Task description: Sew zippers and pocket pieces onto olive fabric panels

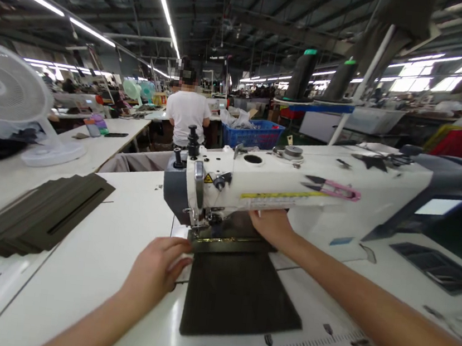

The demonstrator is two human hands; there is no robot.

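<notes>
A dark rectangular piece of fabric (237, 294) lies on the white table, its far edge under the needle of the white sewing machine (279, 193). My left hand (158, 268) rests at the fabric's near left edge, fingers curled and pressed on it beside the presser foot. Under the machine's arm, my right hand (270, 225) lies on the fabric just right of the needle; its fingers are partly hidden.
A stack of dark cut pieces (36, 216) lies at the left. Pink thread snips (332, 188) sit on the machine's arm. A white fan (9, 92) stands far left. A person in a white shirt (187, 114) stands ahead, near a blue basket (255, 134).
</notes>
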